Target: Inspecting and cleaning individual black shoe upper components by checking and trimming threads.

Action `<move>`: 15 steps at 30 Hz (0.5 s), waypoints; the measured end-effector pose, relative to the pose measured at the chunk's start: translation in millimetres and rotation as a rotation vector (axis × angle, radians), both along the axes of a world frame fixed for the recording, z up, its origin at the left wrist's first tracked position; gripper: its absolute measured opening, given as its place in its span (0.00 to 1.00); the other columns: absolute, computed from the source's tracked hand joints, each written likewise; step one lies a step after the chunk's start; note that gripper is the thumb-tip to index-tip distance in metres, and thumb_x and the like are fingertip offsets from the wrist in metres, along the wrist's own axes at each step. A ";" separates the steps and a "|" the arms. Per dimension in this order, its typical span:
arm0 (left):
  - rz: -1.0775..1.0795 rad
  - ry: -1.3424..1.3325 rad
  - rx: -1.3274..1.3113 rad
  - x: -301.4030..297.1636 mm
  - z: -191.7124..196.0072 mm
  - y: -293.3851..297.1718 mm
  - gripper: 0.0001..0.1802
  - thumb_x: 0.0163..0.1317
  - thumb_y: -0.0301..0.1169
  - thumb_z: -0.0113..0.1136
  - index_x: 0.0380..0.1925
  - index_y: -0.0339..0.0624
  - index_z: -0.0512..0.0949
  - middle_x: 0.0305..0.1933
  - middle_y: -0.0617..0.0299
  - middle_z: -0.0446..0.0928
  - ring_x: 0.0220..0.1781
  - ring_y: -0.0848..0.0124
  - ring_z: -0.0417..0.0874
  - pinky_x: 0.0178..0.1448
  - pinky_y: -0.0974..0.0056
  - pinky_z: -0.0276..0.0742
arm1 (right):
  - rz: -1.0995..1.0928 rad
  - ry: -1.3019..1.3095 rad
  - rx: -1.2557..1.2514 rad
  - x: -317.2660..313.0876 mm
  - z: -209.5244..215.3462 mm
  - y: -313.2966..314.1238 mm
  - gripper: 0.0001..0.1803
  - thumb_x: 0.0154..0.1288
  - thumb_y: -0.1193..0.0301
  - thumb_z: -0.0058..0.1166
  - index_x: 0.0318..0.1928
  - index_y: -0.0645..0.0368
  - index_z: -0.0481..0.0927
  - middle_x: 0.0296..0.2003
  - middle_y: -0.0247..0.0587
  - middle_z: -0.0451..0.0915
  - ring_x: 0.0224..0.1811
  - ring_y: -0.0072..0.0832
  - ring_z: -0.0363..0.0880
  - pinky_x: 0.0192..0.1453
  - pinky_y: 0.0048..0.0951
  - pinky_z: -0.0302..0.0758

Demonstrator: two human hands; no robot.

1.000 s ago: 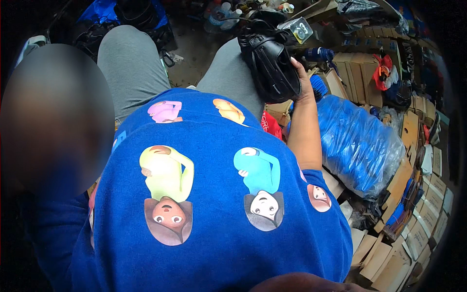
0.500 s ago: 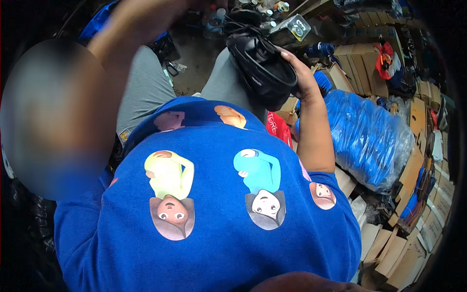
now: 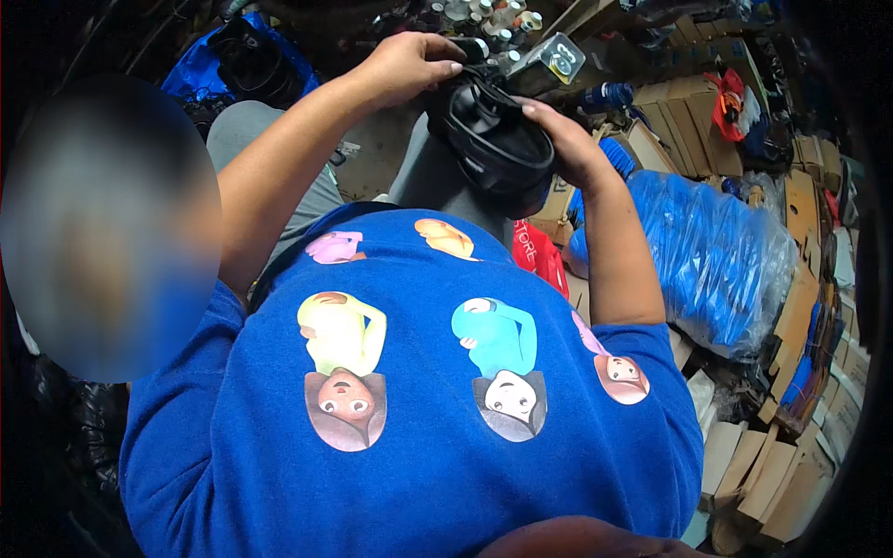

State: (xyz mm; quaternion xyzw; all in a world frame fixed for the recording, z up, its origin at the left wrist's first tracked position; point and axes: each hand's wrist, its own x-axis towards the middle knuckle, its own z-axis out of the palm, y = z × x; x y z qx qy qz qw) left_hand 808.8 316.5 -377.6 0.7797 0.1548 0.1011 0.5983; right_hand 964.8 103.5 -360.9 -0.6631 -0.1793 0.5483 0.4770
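Observation:
A black shoe rests against my grey-trousered leg, its rounded end toward me. My right hand grips the shoe along its right side, thumb on top near the laces. At the far end of the shoe is my left hand, its thumb and fingers bent together over a dark part. Whether that is the shoe itself or some small thing, I cannot make out.
Several bottles and a clear box stand beyond the shoe. To the right lie a blue plastic-wrapped bundle, a red bag and stacked cardboard. A blue bag with black things sits at far left.
My left hand, blurred and at the top edge before, has come down to the far end of the shoe. The shoe has tilted slightly in my right hand.

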 end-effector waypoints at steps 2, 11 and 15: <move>-0.006 -0.034 -0.247 -5.2 -12.3 2.8 0.15 0.60 0.31 0.58 0.47 0.41 0.78 0.33 0.68 0.78 0.30 0.80 0.74 0.38 0.72 0.73 | 0.197 -0.403 -0.085 -4.1 13.5 3.1 0.25 0.64 0.63 0.48 0.60 0.59 0.68 0.56 0.46 0.71 0.59 0.30 0.68 0.60 0.28 0.65; 0.027 0.049 0.363 5.5 11.3 -8.6 0.17 0.49 0.34 0.65 0.39 0.40 0.81 0.36 0.50 0.81 0.38 0.63 0.83 0.45 0.63 0.76 | 0.319 -1.161 0.214 -32.7 45.0 51.1 0.16 0.53 0.65 0.60 0.42 0.58 0.81 0.34 0.45 0.78 0.38 0.37 0.78 0.46 0.31 0.73; 0.033 -0.033 0.448 7.6 16.9 -21.4 0.14 0.44 0.32 0.63 0.32 0.38 0.81 0.32 0.48 0.80 0.38 0.55 0.81 0.44 0.59 0.76 | 0.386 -1.235 0.126 -32.9 51.1 59.7 0.13 0.53 0.66 0.62 0.39 0.57 0.82 0.32 0.44 0.78 0.34 0.36 0.79 0.40 0.32 0.74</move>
